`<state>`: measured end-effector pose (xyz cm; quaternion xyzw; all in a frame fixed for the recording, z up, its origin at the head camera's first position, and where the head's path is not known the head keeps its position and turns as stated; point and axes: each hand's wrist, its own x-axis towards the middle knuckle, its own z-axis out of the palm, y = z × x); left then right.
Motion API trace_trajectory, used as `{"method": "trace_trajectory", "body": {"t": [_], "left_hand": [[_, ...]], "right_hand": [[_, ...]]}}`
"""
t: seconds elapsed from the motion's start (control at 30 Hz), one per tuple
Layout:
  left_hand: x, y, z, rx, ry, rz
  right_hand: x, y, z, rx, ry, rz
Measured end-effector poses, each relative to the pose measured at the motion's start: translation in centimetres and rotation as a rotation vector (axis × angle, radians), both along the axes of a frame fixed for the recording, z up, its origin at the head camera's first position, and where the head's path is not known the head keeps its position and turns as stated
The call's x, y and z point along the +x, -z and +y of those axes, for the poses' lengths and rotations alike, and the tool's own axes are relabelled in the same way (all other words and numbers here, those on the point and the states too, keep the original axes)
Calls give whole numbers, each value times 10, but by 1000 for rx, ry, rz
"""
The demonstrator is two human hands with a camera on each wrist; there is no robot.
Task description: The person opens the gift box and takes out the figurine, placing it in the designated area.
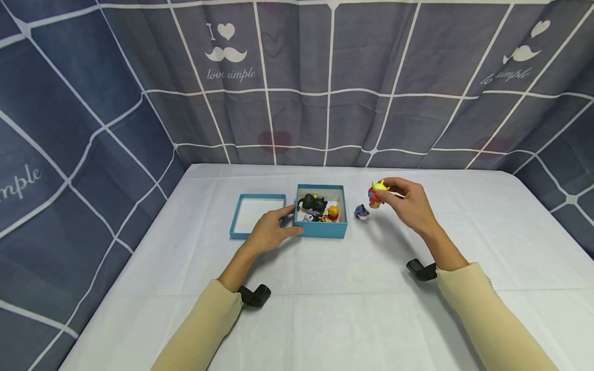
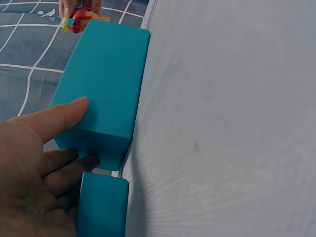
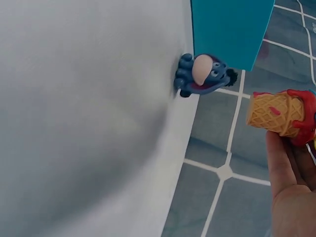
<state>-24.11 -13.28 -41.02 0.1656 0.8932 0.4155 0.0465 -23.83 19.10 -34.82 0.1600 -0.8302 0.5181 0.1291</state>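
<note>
A small toy figurine is pinched between the thumb and fingers of my right hand, raised over the table. It has a yellow-green top, a red middle and a waffle-cone base. Below and left of it, a blue donkey figurine sits on the cloth. My left hand holds the near left corner of a teal box, thumb on the front wall and fingers at the left side. Inside the box lie a black animal figurine, a yellow-and-red bear figurine and other small figures.
The teal box lid lies inside-up just left of the box, close by my left fingers. A white cloth covers the table. Grey checked curtains stand along the table's back and left side.
</note>
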Motion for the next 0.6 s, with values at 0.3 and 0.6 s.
{"method": "trace_trajectory", "body": {"t": [0.3, 0.6], "left_hand": [[0, 0, 0, 2, 0, 1], [0, 0, 0, -3, -2, -1]], "right_hand": [[-22, 36, 23, 60, 14, -47], [-22, 44, 30, 97, -5, -92]]}}
